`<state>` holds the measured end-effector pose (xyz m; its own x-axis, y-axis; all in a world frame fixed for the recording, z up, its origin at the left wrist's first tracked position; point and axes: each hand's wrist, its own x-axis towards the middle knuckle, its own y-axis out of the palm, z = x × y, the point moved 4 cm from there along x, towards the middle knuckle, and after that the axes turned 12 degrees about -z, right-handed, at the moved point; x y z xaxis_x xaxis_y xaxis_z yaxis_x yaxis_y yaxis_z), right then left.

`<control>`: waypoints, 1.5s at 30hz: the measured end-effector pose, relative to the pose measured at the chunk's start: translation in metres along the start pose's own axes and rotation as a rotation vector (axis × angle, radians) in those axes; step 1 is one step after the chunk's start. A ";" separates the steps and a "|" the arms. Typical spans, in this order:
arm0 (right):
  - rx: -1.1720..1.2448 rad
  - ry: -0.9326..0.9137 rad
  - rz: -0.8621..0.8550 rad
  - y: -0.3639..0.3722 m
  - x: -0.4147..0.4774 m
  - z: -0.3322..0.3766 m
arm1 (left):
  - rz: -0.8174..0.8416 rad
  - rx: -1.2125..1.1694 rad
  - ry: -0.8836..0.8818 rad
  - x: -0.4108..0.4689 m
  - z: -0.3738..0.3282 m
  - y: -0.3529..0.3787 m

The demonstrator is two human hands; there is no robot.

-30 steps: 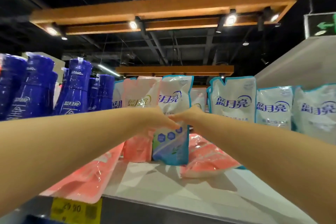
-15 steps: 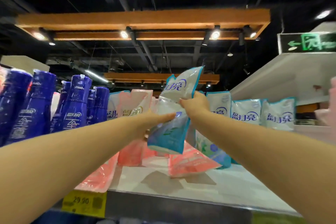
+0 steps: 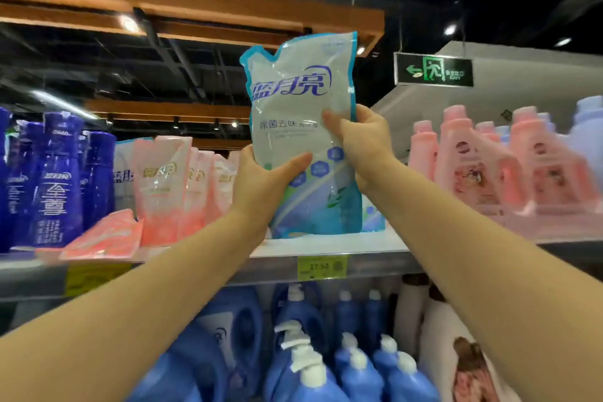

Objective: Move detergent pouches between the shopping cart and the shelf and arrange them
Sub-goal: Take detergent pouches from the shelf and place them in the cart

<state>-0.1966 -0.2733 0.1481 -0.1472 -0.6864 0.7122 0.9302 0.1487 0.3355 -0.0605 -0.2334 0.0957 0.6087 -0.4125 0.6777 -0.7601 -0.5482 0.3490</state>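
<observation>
While both hands hold it, blue-white detergent pouch (image 3: 293, 101) stands upright at shelf (image 3: 359, 245) front edge; cannot tell if its base touches. Left hand (image 3: 261, 186) grips the lower left edge, thumb across the front. Right hand (image 3: 365, 143) clamps the right edge mid-height. Pink pouches (image 3: 163, 179) stand left of it, one flat pink pouch (image 3: 104, 238) beside them. Dark blue bottles (image 3: 55, 179) far left, pink bottles (image 3: 473, 166) right. Yellow price tag (image 3: 322, 267) below, blue jugs (image 3: 326, 352) on the lower level.

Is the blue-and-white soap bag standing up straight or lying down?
Upright. The left hand and right hand grip the pouch by its sides, top edge up.
</observation>
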 end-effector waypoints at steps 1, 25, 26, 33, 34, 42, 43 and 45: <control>-0.037 -0.005 -0.013 -0.019 -0.007 0.003 | -0.002 -0.018 0.008 -0.017 -0.001 0.009; -0.975 0.330 -0.772 -0.721 -0.328 0.145 | 0.771 -0.327 -0.575 -0.694 -0.023 0.373; -0.977 0.366 -0.810 -0.745 -0.348 0.151 | 0.805 -0.308 -0.616 -0.726 -0.021 0.380; -0.926 0.653 -1.066 -0.857 -0.484 0.141 | 1.045 -0.037 -0.866 -0.907 0.016 0.371; -0.891 0.705 -1.093 -0.867 -0.505 0.132 | 1.081 0.008 -0.887 -0.927 0.024 0.364; -0.621 1.170 -1.309 -0.897 -0.653 0.034 | 1.389 0.489 -0.890 -1.031 0.114 0.293; -0.601 1.227 -1.324 -0.896 -0.666 0.022 | 1.421 0.545 -0.894 -1.038 0.126 0.286; -0.583 1.319 -1.345 -0.894 -0.687 -0.001 | 1.490 0.645 -0.892 -1.050 0.148 0.273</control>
<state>-0.9265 0.0640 -0.6416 -0.6873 -0.1886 -0.7014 0.4684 -0.8532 -0.2295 -0.8737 -0.0573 -0.6164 -0.3130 -0.8521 -0.4196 -0.6512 0.5141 -0.5583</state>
